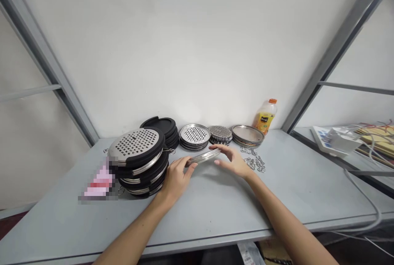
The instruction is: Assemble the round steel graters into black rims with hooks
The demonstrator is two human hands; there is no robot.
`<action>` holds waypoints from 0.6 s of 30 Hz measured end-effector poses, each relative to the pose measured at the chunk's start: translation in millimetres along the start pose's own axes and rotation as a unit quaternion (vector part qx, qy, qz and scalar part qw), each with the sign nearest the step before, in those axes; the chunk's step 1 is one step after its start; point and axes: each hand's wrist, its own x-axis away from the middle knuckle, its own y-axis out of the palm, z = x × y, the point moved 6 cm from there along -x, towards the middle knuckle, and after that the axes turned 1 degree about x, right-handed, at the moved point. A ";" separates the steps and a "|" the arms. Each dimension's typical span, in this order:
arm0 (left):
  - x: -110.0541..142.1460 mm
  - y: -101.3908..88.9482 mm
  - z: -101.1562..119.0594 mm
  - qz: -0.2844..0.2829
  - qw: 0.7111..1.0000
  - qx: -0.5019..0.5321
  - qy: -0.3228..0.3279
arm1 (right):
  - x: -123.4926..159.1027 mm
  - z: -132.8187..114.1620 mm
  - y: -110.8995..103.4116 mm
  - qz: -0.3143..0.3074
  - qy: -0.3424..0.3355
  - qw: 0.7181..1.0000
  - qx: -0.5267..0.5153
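Steel catches the light: a thin round metal disc (203, 157) is held edge-on just above the grey table (215, 207), left hand (176, 176) pinching its near rim, right hand (232, 160) curled over the far rim. A stack of black-rimmed perforated lids (138, 162) sits just beside the left hand.

Shiny metal disc (203, 157), matt black rubbery rims (144, 162), smooth grey painted table (215, 207), glossy plastic bottle (266, 116).

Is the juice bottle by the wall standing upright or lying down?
Upright. The juice bottle stands on the table, orange cap on top.
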 end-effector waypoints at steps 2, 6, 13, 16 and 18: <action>-0.2 -0.2 0.1 -0.002 1.000 0.007 -0.007 | -0.3 1.7 0.3 0.016 0.006 0.999 0.028; -0.9 -0.3 5.2 -0.001 1.000 0.015 0.023 | -0.8 1.3 2.1 0.038 0.005 0.998 0.041; 0.8 2.3 9.2 0.003 0.994 0.102 0.046 | -0.1 -2.9 1.8 0.043 0.005 0.999 0.017; 1.5 1.0 7.5 0.032 0.986 0.166 0.014 | -0.9 0.7 6.9 0.021 0.014 0.999 -0.037; 1.0 -1.3 6.1 0.061 0.976 0.211 -0.009 | -0.5 5.5 15.9 -0.017 0.034 0.996 -0.083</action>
